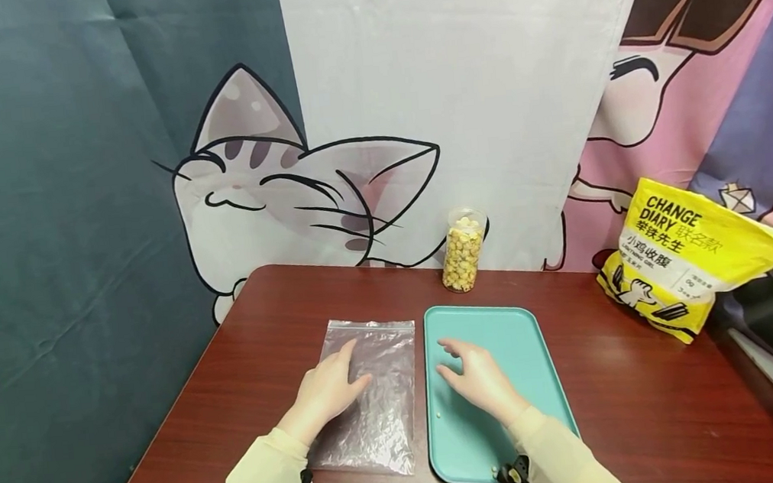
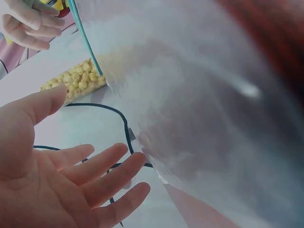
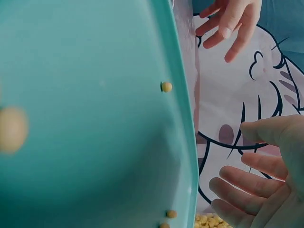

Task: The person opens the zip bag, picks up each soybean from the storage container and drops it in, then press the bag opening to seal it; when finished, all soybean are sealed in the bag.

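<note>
My left hand (image 1: pixel 328 385) is held over the clear zip bag (image 1: pixel 379 395), its fingers spread and nothing in them. The bag lies flat on the table, its zip edge toward the back. Over the teal tray (image 1: pixel 476 318) hovers my right hand (image 1: pixel 479 379), fingers relaxed and holding nothing. A few small round yellowish bits (image 3: pixel 166 87) lie on the tray in the right wrist view. Behind the tray stands a clear jar of popcorn (image 1: pixel 462 256), upright. In the left wrist view the bag (image 2: pixel 199 109) fills much of the picture beside the left palm (image 2: pixel 42 190).
A large yellow snack pouch (image 1: pixel 678 262) stands tilted at the right edge of the dark red wooden table (image 1: pixel 621 397). A cloth backdrop printed with a cartoon cat (image 1: pixel 273 205) hangs right behind the table.
</note>
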Motion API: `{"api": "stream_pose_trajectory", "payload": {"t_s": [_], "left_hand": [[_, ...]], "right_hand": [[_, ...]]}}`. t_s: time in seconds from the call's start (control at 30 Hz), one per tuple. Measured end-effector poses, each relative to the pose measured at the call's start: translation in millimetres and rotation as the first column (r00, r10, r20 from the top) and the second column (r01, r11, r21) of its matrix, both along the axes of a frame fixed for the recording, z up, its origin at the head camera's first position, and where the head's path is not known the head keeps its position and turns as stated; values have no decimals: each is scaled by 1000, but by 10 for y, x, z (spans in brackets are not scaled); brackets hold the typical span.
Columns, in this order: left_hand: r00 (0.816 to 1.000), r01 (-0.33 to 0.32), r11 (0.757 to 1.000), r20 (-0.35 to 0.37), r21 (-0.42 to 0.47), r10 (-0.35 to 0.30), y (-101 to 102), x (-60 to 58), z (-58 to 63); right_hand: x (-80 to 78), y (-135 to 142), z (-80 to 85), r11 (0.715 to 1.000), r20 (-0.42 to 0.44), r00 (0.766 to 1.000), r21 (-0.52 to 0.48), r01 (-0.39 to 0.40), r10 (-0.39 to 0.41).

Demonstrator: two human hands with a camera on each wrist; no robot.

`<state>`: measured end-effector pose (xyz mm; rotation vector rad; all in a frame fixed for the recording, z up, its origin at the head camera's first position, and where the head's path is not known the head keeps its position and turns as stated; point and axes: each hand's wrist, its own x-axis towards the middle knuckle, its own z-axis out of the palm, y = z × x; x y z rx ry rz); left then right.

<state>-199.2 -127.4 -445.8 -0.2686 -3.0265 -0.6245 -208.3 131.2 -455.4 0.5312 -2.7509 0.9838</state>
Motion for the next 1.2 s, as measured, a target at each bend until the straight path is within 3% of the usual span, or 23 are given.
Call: {"api": "stream_pose_trajectory", "payload": {"t_s": [0.67, 1.2], "left_hand": [[998, -5, 1000, 56, -2, 5, 138, -243, -9], [996, -7, 1000, 85, 22, 5, 163, -470, -2]], "right_hand": [[-208, -230, -26, 999, 62, 998, -45, -22, 25], [-357, -320, -100, 999, 52, 998, -29, -37, 39]]}}
